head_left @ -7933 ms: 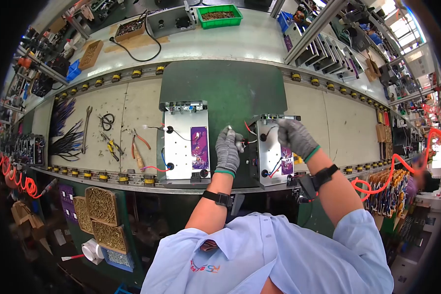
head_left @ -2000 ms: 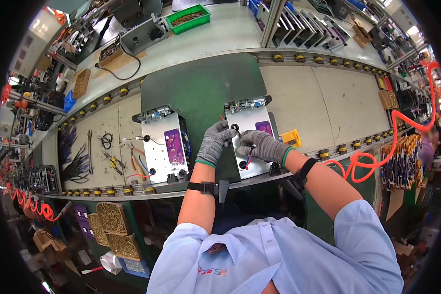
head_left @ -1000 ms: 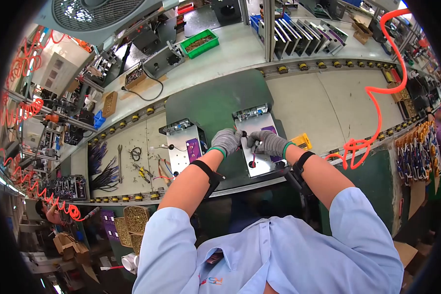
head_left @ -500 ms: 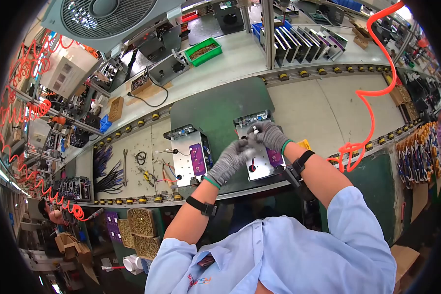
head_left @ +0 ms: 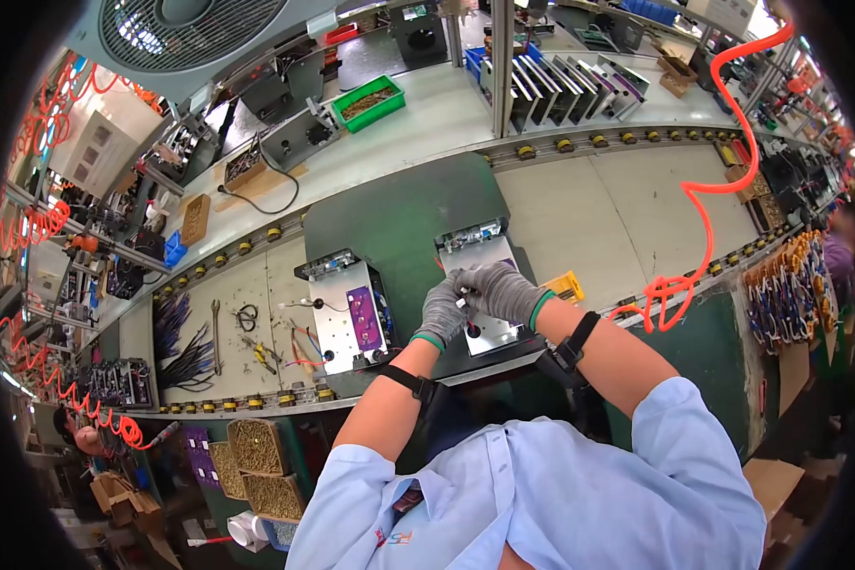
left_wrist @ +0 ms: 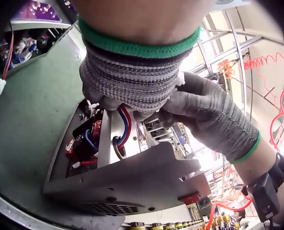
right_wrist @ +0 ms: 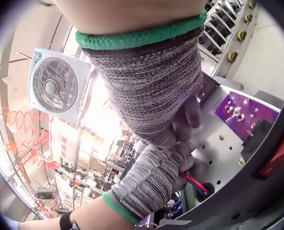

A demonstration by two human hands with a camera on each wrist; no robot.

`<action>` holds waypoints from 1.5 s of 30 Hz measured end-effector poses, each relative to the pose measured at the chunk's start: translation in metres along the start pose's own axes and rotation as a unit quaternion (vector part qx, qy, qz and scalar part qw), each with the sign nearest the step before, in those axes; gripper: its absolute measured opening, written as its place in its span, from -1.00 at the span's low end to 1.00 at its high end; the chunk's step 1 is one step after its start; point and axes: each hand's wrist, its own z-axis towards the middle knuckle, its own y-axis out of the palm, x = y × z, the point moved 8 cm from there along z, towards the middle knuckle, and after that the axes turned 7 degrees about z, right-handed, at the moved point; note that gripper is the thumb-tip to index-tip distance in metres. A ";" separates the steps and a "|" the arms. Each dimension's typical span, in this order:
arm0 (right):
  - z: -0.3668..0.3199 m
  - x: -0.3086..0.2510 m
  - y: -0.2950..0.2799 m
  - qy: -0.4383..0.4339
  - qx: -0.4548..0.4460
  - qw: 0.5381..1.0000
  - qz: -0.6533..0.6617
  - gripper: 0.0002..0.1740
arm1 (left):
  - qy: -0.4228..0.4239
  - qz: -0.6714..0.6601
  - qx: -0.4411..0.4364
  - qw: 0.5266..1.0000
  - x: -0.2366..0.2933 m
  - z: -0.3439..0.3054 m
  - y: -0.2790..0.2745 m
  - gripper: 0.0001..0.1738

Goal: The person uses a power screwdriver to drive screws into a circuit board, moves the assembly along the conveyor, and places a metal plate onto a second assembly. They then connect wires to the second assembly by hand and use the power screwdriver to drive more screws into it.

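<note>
Both gloved hands meet over the right-hand metal power-supply case (head_left: 485, 340), which has a purple circuit board (right_wrist: 242, 114) on its top. My left hand (head_left: 442, 309) grips red and blue wires (left_wrist: 125, 125) that rise from a grommeted hole in the case. A small white connector (head_left: 462, 303) shows between the hands in the head view. My right hand (head_left: 505, 290) has its fingers curled against the left fingertips and pinches a white connector (left_wrist: 181, 78), mostly hidden by the gloves. A red rocker switch (right_wrist: 278, 157) sits on the case's end panel.
A second metal case (head_left: 331, 318) stands to the left on the same green board (head_left: 389, 190). Pliers (head_left: 261, 355), a wrench (head_left: 216, 337) and black cables lie further left. A yellow part (head_left: 565, 286) lies right of the case; a red coiled hose (head_left: 703, 218) hangs at right.
The hands came from apart, with the left hand beside the case, to together over it. Half a second ago a white connector showed in the right fingers; the left hand has since closed in on it.
</note>
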 end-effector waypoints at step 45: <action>-0.204 0.109 0.018 0.369 0.170 0.893 0.193 -0.60 | -0.264 -0.093 0.137 0.950 -0.027 -0.065 -0.020 -0.53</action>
